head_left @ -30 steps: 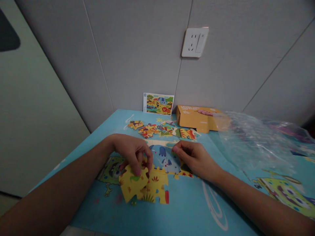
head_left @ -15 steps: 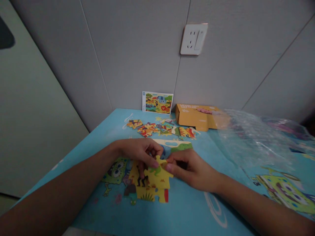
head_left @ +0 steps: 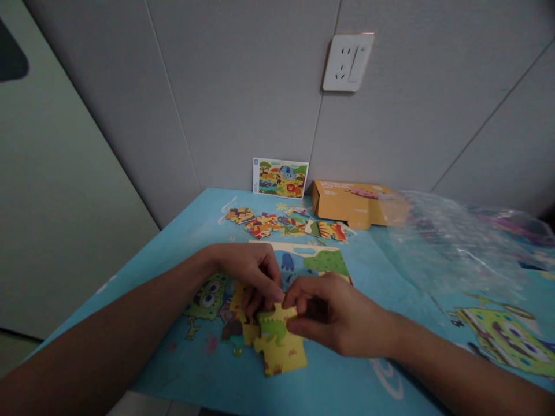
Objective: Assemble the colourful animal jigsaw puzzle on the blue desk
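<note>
A yellow jigsaw puzzle piece with a green animal part on it is tilted over the near edge of a partly assembled puzzle. My right hand pinches the piece at its upper right, thumb in front. Closed at the piece's top tab is my left hand; its thumb tip touches there, while its other fingers curl down behind, partly hidden. Both hands cover much of the assembled puzzle, whose blue, green and pale top edge shows beyond them.
Several loose puzzle pieces lie farther back. A picture card leans on the wall beside an orange box. Clear plastic packaging lies at the right. A cartoon-printed blue cover lies over the table.
The puzzle piece has come nearer to me and turned, lowering its bottom edge. My right hand has moved down a little with it, and more of the assembled puzzle's far part shows.
</note>
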Demonstrator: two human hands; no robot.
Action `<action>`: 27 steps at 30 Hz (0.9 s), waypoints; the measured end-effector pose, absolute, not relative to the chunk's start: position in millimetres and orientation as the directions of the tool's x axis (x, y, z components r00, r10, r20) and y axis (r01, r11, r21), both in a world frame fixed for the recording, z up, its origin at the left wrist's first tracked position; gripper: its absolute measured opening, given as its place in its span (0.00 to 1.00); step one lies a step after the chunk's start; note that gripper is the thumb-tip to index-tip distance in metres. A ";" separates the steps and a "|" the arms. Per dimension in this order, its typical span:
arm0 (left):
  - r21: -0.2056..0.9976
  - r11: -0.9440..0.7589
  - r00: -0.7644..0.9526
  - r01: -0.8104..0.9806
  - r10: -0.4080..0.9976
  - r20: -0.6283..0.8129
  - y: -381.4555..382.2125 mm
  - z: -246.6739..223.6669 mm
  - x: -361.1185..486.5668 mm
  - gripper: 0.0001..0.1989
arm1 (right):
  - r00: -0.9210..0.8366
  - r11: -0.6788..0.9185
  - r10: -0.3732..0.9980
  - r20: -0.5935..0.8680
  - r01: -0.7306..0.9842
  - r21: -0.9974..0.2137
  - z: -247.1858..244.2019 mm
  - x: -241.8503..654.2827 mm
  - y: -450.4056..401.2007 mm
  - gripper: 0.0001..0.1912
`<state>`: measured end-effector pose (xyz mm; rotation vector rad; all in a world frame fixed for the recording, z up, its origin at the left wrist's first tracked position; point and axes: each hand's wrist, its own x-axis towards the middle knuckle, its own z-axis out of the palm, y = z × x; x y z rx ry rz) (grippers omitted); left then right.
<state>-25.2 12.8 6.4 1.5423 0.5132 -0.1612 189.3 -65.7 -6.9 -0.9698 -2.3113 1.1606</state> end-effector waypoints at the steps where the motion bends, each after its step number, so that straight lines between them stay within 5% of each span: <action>1: 0.911 0.053 0.885 0.409 0.222 -0.410 12.2 7.8 -24.3 0.14 | -0.716 0.456 0.698 0.019 0.425 -0.782 -5.0 188.7 -68.3 0.07; 6: 0.910 0.056 0.883 0.411 0.223 -0.412 11.5 10.2 -22.1 0.16 | -0.800 0.600 0.600 -0.002 0.451 -0.661 2.0 185.8 -77.2 0.02; 12: 0.924 0.046 0.905 0.381 0.189 -0.382 15.8 4.4 -22.9 0.15 | -0.773 0.600 0.631 -0.057 0.534 -0.596 3.5 185.6 -82.5 0.16; 27: 0.925 0.109 0.903 0.363 0.203 -0.379 16.8 5.5 -24.7 0.14 | -0.804 0.667 0.594 -0.037 0.517 -0.536 5.7 183.9 -85.9 0.11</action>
